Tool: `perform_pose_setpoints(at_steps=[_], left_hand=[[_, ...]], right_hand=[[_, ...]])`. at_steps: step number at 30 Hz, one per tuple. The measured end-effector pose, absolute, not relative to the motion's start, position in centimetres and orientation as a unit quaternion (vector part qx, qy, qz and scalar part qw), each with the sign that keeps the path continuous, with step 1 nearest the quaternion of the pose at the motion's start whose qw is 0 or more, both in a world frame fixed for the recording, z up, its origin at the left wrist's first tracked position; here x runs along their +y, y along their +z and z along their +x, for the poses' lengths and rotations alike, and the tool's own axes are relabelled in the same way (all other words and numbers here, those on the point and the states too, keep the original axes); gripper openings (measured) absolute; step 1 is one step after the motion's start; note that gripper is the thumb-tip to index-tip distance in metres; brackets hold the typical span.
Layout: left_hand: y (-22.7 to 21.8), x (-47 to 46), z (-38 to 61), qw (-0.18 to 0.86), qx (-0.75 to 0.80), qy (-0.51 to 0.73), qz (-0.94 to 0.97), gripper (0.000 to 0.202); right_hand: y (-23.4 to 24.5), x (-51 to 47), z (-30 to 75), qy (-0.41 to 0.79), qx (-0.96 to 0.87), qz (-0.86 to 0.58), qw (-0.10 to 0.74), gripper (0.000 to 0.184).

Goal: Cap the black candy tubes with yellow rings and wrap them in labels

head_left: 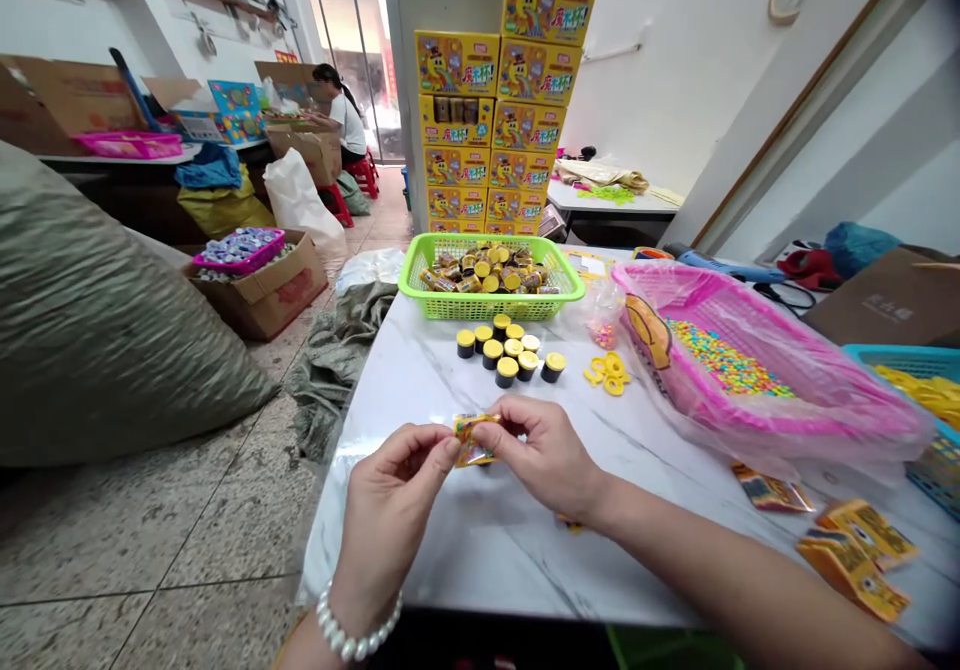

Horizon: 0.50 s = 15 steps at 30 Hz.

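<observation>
My left hand (391,510) and my right hand (534,453) pinch a small yellow-and-orange printed foil packet (472,440) between their fingertips, above the white marble table (450,550). A pearl bracelet (356,628) circles my left wrist. Beyond my hands stand several black cups with yellow lids (502,350), next to a few yellow plastic rings (609,373). Further back is a green plastic basket (491,302) heaped with similar cups. A plastic-lined pink tray (750,420) holds multicoloured candy beads. Several printed packets (851,562) lie at the table's right front.
A large grey-green sack (97,320) and a cardboard box (259,290) sit on the tiled floor left of the table. Yellow cartons (487,120) are stacked behind it. A co-worker (343,115) sits at the back. A teal basket (907,362) stands at the right.
</observation>
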<state>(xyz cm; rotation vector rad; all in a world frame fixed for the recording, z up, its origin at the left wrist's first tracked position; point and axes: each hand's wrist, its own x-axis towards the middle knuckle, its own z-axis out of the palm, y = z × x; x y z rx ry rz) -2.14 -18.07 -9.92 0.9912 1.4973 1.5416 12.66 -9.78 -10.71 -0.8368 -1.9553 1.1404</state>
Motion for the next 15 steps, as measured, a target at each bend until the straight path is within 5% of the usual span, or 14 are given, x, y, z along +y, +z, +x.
perform_pose_setpoints(at_steps=[5,15], left_hand=[[-10.48,-18.19,-2.56,0.379,0.581,0.59,0.414,0.014],[-10.81,-18.74,-2.88,0.243,0.642,0.576,0.445,0.009]], right_hand=[[-10.83,-10.51,12.46,0.324,-0.828,-0.241,0.39,0.013],[-11.22,-10.44,12.19,0.298,-0.838,-0.255,0.38,0.009]])
